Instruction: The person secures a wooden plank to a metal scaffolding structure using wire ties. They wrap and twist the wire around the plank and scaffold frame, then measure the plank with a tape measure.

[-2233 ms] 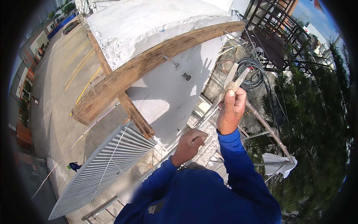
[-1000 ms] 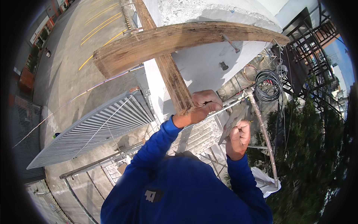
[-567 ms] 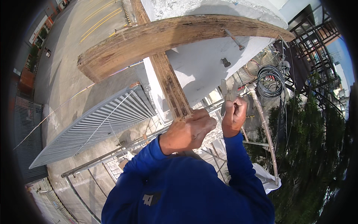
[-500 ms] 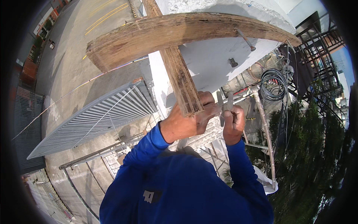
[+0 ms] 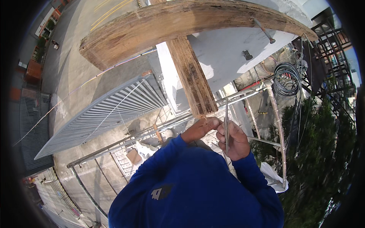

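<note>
In front of my chest, my right hand (image 5: 236, 140) is closed around a thin, flat, grey blade-like tool (image 5: 227, 125), seen almost edge-on and pointing up. Its exact kind does not show. Beside it on the left, my left hand (image 5: 199, 130) is closed, thumb and fingers pinched together close to the right fingertips. Whatever the pinch holds, if anything, is hidden. Just above the left hand is the rough lower end of a wooden post (image 5: 192, 76). Higher up, a thick wooden beam (image 5: 152, 32) crosses it.
A long bolt (image 5: 264, 30) sticks out of the beam, and a shorter bolt (image 5: 247, 55) from the white wall (image 5: 220, 60). Coiled cable (image 5: 287, 80) hangs at right beside a pole (image 5: 275, 125). Metal rails (image 5: 125, 141) run at left, with a ribbed grey panel (image 5: 102, 110) beyond.
Both hands have come down toward my chest. My left hand has moved out from behind the post's end. The tool has turned edge-on, and the view has shifted slightly.
</note>
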### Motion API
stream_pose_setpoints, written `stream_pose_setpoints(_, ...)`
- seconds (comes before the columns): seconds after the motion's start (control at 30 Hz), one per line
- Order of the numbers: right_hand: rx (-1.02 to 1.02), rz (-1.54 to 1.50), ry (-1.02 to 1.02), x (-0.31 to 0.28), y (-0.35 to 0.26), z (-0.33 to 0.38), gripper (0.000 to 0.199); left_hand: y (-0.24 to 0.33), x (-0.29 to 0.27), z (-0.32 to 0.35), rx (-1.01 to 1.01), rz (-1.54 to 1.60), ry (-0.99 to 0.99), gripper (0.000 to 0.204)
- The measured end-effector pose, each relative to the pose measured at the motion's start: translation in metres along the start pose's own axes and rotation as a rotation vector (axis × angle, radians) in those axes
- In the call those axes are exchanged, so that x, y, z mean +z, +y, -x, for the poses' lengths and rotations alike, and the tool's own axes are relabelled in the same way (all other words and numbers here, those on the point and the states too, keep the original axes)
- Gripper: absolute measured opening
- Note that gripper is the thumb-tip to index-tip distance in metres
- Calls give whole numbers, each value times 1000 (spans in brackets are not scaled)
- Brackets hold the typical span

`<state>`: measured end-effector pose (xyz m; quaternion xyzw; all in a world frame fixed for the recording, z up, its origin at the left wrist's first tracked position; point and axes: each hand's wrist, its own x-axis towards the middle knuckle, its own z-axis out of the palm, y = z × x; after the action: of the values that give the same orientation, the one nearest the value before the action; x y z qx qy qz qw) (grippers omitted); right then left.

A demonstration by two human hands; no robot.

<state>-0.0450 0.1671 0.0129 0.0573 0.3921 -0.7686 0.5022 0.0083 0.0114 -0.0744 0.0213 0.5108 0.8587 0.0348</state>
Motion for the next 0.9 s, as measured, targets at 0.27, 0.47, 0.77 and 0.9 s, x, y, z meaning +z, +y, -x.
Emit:
stream_pose_setpoints(0.27, -339, 93, 118, -3, -63, -14, 24, 22, -4, 34, 58, -294, 79, 21)
stream_pose_setpoints(0.47, -518, 829, 343, -31, -41, -34, 14, 63, -10, 12, 651, -853, 179, 8)
stream_pose_setpoints(0.77, -194, 751, 163, -9, -9, 2, 14, 77, -28, -40, 627, -701, 182, 11)
stream_pose_setpoints(0.9, -193, 568, 203, -6, -5, 6, 16, 73, -34, -36, 428, -586, 190, 4)
